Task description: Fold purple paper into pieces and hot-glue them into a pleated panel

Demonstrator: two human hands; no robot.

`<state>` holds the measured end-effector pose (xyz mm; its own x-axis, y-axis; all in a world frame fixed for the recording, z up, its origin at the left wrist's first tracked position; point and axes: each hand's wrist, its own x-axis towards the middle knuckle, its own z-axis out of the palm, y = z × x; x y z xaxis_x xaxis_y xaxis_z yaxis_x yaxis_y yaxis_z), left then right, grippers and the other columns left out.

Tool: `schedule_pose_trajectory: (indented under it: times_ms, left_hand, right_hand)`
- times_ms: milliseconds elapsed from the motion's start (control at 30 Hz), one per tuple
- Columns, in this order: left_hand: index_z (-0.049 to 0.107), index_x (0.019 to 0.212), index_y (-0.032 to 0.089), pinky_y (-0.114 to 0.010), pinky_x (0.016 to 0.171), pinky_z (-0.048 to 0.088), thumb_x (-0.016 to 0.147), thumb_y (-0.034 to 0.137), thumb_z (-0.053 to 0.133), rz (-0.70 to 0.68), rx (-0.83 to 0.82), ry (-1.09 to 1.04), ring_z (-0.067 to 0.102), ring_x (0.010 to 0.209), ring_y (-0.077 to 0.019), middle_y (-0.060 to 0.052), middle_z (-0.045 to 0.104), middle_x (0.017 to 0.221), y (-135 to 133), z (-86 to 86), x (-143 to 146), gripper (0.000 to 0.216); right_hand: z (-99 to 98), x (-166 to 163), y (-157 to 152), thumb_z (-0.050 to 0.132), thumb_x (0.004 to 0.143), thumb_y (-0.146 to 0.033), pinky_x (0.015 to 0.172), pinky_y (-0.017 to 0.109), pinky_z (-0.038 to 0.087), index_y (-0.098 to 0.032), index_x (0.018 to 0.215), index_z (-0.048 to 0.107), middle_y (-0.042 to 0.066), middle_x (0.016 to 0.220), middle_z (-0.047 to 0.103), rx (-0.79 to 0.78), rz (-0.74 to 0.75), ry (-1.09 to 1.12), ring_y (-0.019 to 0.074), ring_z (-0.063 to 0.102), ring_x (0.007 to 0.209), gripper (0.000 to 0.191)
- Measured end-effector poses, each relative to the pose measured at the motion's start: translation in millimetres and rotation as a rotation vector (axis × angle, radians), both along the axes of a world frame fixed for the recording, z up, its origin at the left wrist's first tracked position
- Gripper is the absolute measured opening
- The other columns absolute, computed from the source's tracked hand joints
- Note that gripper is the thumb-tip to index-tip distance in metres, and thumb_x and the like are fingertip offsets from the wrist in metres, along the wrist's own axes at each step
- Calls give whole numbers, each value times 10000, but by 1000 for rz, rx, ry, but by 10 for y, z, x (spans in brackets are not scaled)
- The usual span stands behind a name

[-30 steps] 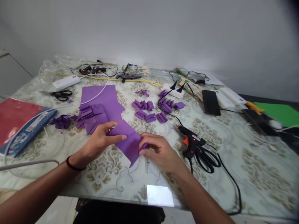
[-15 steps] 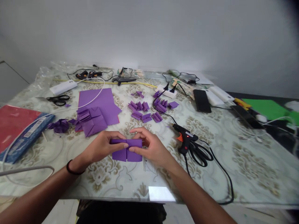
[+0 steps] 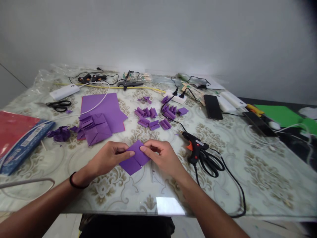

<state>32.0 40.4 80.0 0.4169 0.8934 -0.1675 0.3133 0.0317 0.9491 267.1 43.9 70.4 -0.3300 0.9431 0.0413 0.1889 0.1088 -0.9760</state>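
Observation:
A folded piece of purple paper (image 3: 135, 161) is held between both hands near the front of the table, tilted, with a slit running in from its lower edge. My left hand (image 3: 112, 155) pinches its left side, thumb on top. On the right side, my right hand (image 3: 160, 153) pinches the same paper between thumb and fingers. Several small folded purple paper pieces (image 3: 154, 124) lie behind the hands. A black glue gun (image 3: 195, 145) with an orange trigger and a lit red light rests to the right, partly over black-handled scissors (image 3: 210, 163).
Purple paper sheets (image 3: 106, 104), a folded purple square (image 3: 97, 130) and a crumpled purple piece (image 3: 59, 133) lie left. Farther left are scissors (image 3: 59, 105) and a red-and-blue packet (image 3: 29, 140). A power strip (image 3: 175, 97), cables and a phone (image 3: 213, 107) stand behind and right.
The purple paper has been turned from lying level to a slant, and its raised top fold now lies flat. Both hands still grip it, with the right fingers moved onto its upper corner.

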Motion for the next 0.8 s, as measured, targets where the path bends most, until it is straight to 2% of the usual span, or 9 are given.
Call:
schedule_pose_trajectory:
  times_ms: [133, 267, 333, 467, 533, 633, 800]
  left_hand:
    - [484, 637, 194, -245, 543, 250, 945, 589, 689, 59, 28, 19, 305, 613, -104, 47, 341, 661, -1, -8, 10, 541]
    - [476, 595, 191, -225, 521, 271, 867, 551, 783, 45, -37, -9, 334, 576, -92, 60, 363, 610, -13, -19, 26, 546]
    - [576, 630, 177, -223, 532, 346, 848, 540, 806, 77, -51, -35, 427, 581, -103, 44, 480, 617, -19, -37, 39, 482]
    - [772, 911, 164, -266, 638, 515, 901, 574, 751, 193, -18, -99, 629, 701, -167, -32, 740, 818, -17, -96, 59, 411]
    - [798, 973, 173, -280, 675, 557, 899, 571, 762, 227, -28, -144, 681, 737, -184, -43, 791, 874, -10, -117, 58, 407]
    - [836, 963, 170, -310, 724, 606, 859, 542, 824, 199, -95, -191, 743, 774, -217, -53, 830, 898, -2, -124, 46, 386]
    - [875, 930, 157, -310, 716, 608, 848, 508, 847, 182, -125, -150, 763, 749, -216, -70, 860, 928, -1, -118, 36, 361]
  right_hand:
    - [-25, 8, -1, 725, 960, -486, 632, 302, 434, -216, 858, 791, 1, 742, 702, -36, -34, -2, 163, 576, 667, 296]
    - [-58, 19, -2, 753, 941, -516, 589, 294, 397, -204, 812, 796, -5, 689, 676, -54, -24, -56, 152, 545, 630, 341]
    - [-59, 17, 1, 753, 945, -528, 615, 289, 446, -202, 850, 805, 5, 735, 715, -74, -13, -34, 159, 596, 659, 344]
    - [-46, 2, 19, 845, 855, -591, 758, 327, 593, -201, 867, 782, 31, 811, 786, -229, 26, 105, 201, 747, 761, 395]
    - [-43, -5, 24, 890, 807, -593, 778, 337, 613, -200, 815, 759, 38, 792, 792, -274, 29, 127, 213, 776, 766, 414]
    - [-40, -9, 17, 895, 811, -579, 736, 322, 604, -201, 752, 728, 29, 720, 767, -257, 27, 94, 205, 770, 714, 417]
    - [-24, -6, -10, 831, 878, -589, 729, 314, 593, -201, 810, 723, 23, 754, 755, -210, 55, 90, 206, 776, 748, 409]
